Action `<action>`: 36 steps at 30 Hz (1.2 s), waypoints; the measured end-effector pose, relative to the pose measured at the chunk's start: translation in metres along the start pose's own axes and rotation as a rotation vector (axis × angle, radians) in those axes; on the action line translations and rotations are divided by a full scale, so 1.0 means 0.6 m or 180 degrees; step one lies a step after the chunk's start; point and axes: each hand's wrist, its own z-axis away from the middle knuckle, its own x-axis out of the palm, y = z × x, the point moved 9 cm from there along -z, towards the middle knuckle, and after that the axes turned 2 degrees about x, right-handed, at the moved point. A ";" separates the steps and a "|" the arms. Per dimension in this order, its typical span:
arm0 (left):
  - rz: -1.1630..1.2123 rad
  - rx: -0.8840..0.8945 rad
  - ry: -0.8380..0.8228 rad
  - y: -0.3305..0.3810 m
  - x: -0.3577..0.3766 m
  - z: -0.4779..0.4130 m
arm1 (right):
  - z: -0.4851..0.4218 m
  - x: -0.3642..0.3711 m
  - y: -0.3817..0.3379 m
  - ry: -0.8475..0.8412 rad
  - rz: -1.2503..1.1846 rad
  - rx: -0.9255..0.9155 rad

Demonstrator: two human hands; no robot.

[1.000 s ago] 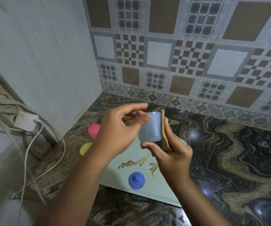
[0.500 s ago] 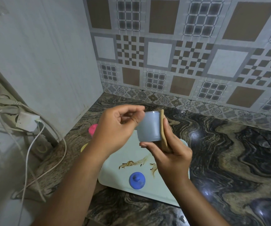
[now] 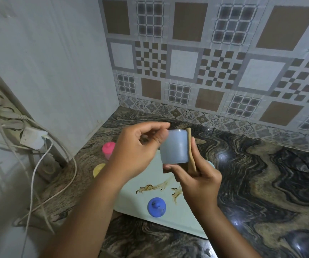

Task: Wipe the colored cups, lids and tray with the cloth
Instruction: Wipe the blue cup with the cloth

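- Up above the pale tray (image 3: 191, 220), both hands meet around a light blue cup (image 3: 174, 147) held on its side.
- The left hand (image 3: 133, 151) comes from lower left, wrist bent, thumb and fingers pinching the cup's open end.
- The right hand (image 3: 198, 181) rises from lower right, thumb under the cup, fingers pressing a tan cloth (image 3: 191, 151) flat against its base.
- On the tray lie brown smears and a blue lid (image 3: 156, 207).
- A pink lidded cup (image 3: 108, 149) and yellow lid (image 3: 98, 170) sit on the marble counter (image 3: 261, 183) left of the tray.
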 end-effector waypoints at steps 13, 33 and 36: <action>-0.0893 0.0093 0.0453 -0.033 -0.004 -0.009 | -0.013 0.042 0.018 -0.0614 0.1043 -0.0674; -0.1308 -0.0472 0.0291 -0.252 0.008 -0.048 | -0.015 0.047 0.244 -0.0988 0.1502 -0.0127; -0.1397 -0.0625 0.0043 -0.278 0.024 -0.091 | -0.061 0.074 0.285 -0.1095 0.1691 -0.0160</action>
